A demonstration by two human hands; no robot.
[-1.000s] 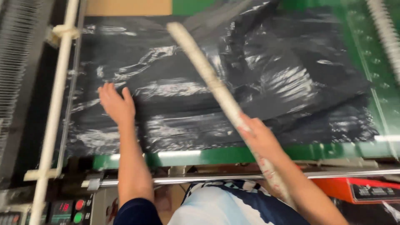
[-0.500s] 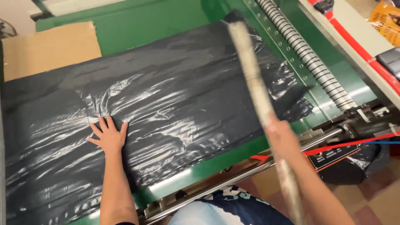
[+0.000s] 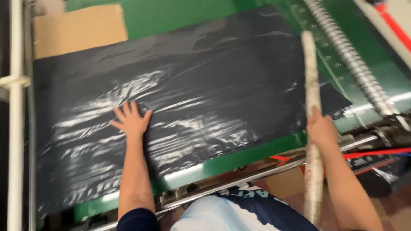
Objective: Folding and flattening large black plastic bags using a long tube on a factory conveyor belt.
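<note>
- Head view: left hand (image 3: 130, 121) flat on the black plastic sheet (image 3: 205, 94), fingers splayed wide toward 12 o'clock, palm pressing, gripping nothing.
- Sheet lies spread over the green table (image 3: 180, 19), covering most of it. Glossy wrinkles run out at 3 and 9 o'clock from the palm.
- Right hand (image 3: 321, 128) closed around a long pale wrapped rod (image 3: 311, 81), grip about mid-length. Rod points to 12 o'clock, far end at the sheet's right edge, near end down past the table's front edge at 6 o'clock.
- Whether the rod touches the sheet: cannot tell, motion blur.
- Cardboard piece (image 3: 79, 30) at 11 o'clock of the left hand, partly tucked under the sheet's far edge.
- Ribbed metal roller (image 3: 351, 64) at 2 o'clock of the rod, white rail (image 3: 16, 128) along the left side.
- Judgement: to smooth well, keep the left palm anchoring, sweep the rod flat away from it, so creases run off the edge and don't bunch.
</note>
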